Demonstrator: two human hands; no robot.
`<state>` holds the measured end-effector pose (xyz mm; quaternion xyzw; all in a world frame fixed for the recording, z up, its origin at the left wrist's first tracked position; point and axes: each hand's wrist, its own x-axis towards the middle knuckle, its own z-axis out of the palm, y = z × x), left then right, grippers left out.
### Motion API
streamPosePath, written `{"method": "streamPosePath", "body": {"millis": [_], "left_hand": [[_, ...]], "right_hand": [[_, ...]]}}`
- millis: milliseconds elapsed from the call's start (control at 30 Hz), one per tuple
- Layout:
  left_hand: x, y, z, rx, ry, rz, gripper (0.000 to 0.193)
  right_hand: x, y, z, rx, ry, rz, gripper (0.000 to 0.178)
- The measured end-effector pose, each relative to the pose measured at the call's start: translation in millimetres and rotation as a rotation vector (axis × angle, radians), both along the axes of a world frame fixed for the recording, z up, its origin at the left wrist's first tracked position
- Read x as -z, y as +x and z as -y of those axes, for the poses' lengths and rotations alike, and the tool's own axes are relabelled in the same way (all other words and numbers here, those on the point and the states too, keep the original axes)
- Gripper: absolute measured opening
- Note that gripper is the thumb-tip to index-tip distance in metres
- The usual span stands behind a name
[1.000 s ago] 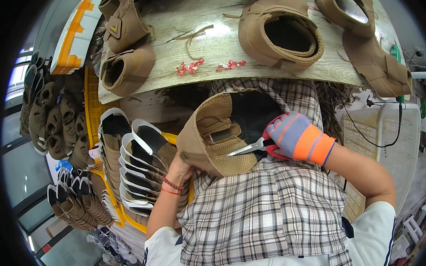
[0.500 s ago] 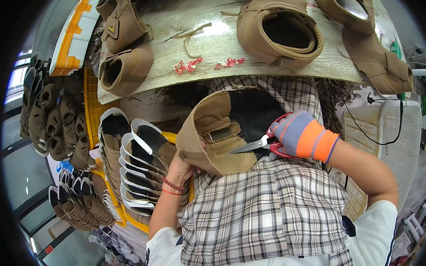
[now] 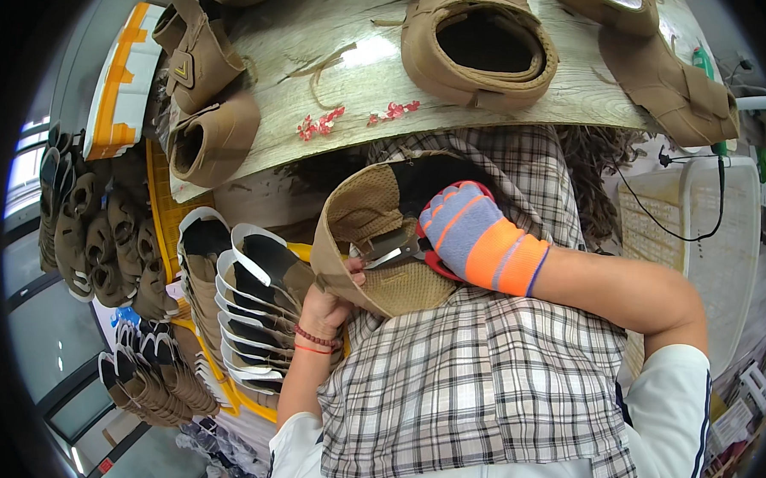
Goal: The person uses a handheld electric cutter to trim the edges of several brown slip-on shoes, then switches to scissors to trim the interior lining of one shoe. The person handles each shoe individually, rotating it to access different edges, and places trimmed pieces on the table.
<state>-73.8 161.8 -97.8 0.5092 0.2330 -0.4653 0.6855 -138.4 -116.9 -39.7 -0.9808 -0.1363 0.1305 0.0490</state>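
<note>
A brown shoe upper (image 3: pixel 336 228) with a tan mesh and black lining lies over my lap, its inside facing up. My bare left hand (image 3: pixel 327 303) grips its near left edge, thumb and fingertips on the inner side. In an orange and grey glove, my right hand (image 3: pixel 479 236) is closed round red-handled scissors (image 3: pixel 392 256). Their metal blades reach into the upper, tips close to the left fingertips. Part of the handles is hidden behind the glove. Under the upper is my checked apron (image 3: pixel 472 362).
Several brown shoe uppers (image 3: pixel 484 85) rest on the wood-grain table (image 3: pixel 312 108), along with thin brown scraps and red-white bits (image 3: pixel 321 123). Left, white-edged uppers (image 3: pixel 257 289) stack by a yellow rack (image 3: pixel 164 204). A pale plastic crate (image 3: pixel 717 228) and black cable stand right.
My right hand has moved left with the scissors, deeper into the upper, bringing the tips nearer my left fingers. The left hand keeps its hold. The whole view has shifted slightly.
</note>
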Motion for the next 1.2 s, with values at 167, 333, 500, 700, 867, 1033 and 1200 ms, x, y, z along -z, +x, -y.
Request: {"method": "streamPosePath", "body": {"millis": [167,333,500,700,867,1033,1200], "left_hand": [[4,1,-2,0.015,0.004,0.002,0.028],[12,0,-4,0.025,-0.058,-0.005,0.032],[10,-3,1,0.009,-0.047,-0.02,0.035],[16,-4,-7,-0.066,-0.008,-0.019,0.033],[17,-6,-7,-0.096,-0.005,-0.027,0.032],[15,-4,-2,-0.078,-0.058,-0.053,0.03],[10,-2,-1,-0.034,-0.029,-0.005,0.03]], "right_hand": [[-11,10,2,0.126,0.197,-0.266,0.023],[-15,-5,44,0.194,0.275,-0.156,0.049],[-7,-2,40,0.079,0.203,-0.231,0.075],[-5,14,19,0.025,0.23,-0.4,0.056],[-8,17,17,0.026,0.224,-0.465,0.038],[-22,21,18,0.03,0.208,-0.574,0.049],[-35,23,29,0.057,0.222,-0.68,0.063]]}}
